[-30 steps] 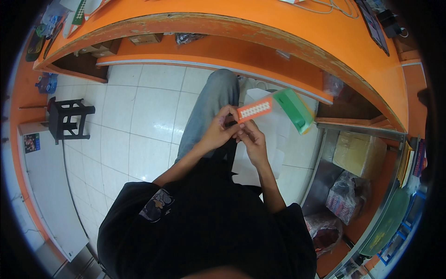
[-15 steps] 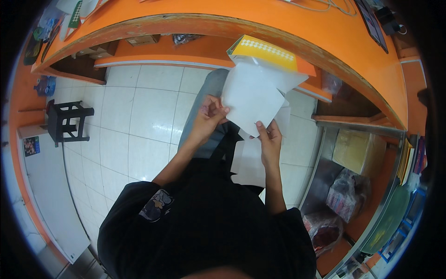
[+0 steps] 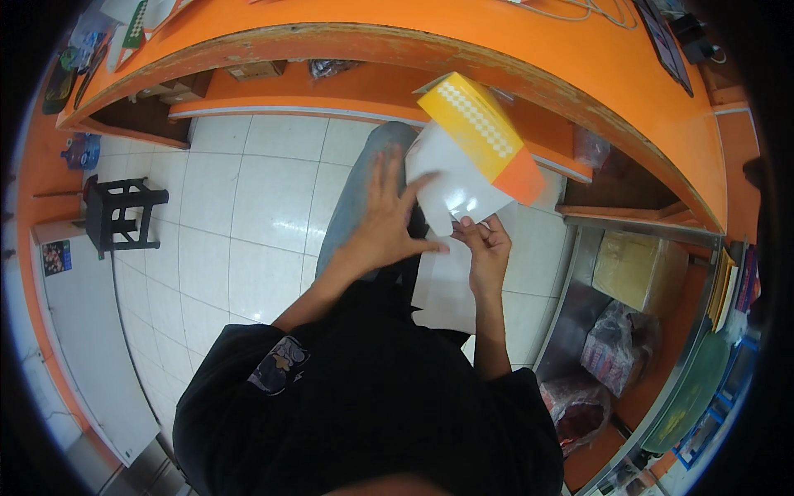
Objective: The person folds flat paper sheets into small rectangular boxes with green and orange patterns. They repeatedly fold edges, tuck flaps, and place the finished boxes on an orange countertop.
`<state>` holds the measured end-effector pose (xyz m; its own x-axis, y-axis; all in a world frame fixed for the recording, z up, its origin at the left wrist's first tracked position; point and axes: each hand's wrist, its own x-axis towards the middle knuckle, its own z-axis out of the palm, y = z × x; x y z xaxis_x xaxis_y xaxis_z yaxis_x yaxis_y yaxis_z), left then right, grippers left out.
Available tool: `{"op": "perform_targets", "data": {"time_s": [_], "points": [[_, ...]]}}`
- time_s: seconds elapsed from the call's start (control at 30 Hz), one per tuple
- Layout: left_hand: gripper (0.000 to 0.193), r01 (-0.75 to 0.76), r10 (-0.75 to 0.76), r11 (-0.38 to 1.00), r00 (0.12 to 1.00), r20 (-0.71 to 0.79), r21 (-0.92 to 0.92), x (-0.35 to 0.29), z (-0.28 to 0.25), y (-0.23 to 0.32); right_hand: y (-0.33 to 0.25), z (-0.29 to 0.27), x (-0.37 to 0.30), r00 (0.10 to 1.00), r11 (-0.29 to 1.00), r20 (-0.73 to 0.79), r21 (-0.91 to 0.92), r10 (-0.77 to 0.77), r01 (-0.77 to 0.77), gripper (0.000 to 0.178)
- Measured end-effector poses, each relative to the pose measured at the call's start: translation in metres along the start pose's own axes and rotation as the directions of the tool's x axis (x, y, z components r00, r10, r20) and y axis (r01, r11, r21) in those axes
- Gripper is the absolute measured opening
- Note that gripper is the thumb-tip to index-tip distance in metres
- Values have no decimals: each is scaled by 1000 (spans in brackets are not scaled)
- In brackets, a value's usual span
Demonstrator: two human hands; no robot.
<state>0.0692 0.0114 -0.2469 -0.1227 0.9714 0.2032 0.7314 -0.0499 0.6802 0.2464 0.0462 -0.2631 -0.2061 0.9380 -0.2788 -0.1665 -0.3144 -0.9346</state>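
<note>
White floor tiles (image 3: pixel 269 190) spread below an orange counter (image 3: pixel 372 11). The right hand (image 3: pixel 486 255) pinches the lower edge of a yellow, orange and white paperboard carton (image 3: pixel 470 132), which extends beyond its fingertips; the left hand (image 3: pixel 379 221) splays its fingers at the carton's left edge, contact unclear.

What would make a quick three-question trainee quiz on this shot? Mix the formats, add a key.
1. Which hand pinches the edge of the carton, the left hand or the right hand?
2. True or false: the left hand's fingers are spread apart.
3. Where is the black stool?
A) On the person's right
B) On the person's left
C) Up on the counter

Key: 1. The right hand. 2. True. 3. B.
</note>
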Motion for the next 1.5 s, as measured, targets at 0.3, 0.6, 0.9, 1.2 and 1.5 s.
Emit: {"op": "perform_targets", "data": {"time_s": [0.3,0.6,0.9,1.2,1.5], "points": [[13,72,-65,932,997,32,-356,-1,6,-12,-2,6,-3,998,1000,63,16,-21,20,9],[21,451,-364,420,879,309,-788,2,22,1,6,18,-5,993,977,71,-189,-90,102,8],[27,-104,112,992,986,125,-70,-7,-5,-11,5,14,8,999,998,27,49,42,-43,12],[16,277,-176,926,918,355,-258,-11,-4,-7,-5,17,5,999,999,27,-37,35,-34,12],[15,444,-316,745,892,324,-498,-2,22,-15,11,13,-1,990,983,134,-170,-42,64,10]]}}
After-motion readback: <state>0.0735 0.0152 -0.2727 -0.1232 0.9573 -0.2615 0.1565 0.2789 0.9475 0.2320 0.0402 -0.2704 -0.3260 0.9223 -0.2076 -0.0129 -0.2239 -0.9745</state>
